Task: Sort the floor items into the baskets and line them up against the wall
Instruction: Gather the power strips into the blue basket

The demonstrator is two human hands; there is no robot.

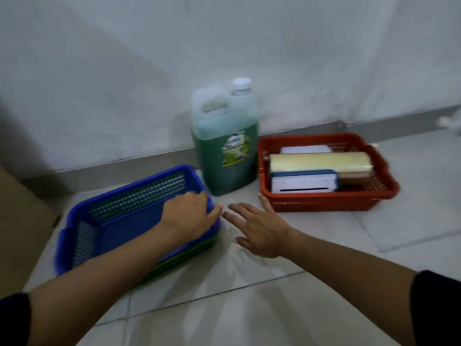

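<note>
A blue basket (119, 216) sits on the floor at the left, nested on a green basket (179, 258) whose edge shows beneath it. My left hand (189, 216) grips the blue basket's right rim. My right hand (259, 231) hovers over the floor tiles with fingers spread, holding nothing, between the two basket groups. A red basket (324, 201) stands at the right near the wall, holding a yellowish roll (319, 162), a white box with a blue edge (303, 182) and a white item behind them. A jug of green liquid (225, 146) stands against the wall between the baskets.
The white wall (224, 46) with a grey skirting runs behind everything. A brown cardboard surface (17, 226) is at the far left. A small white object (446, 121) lies at the far right by the skirting. Pale floor tiles (249, 308) lie in front.
</note>
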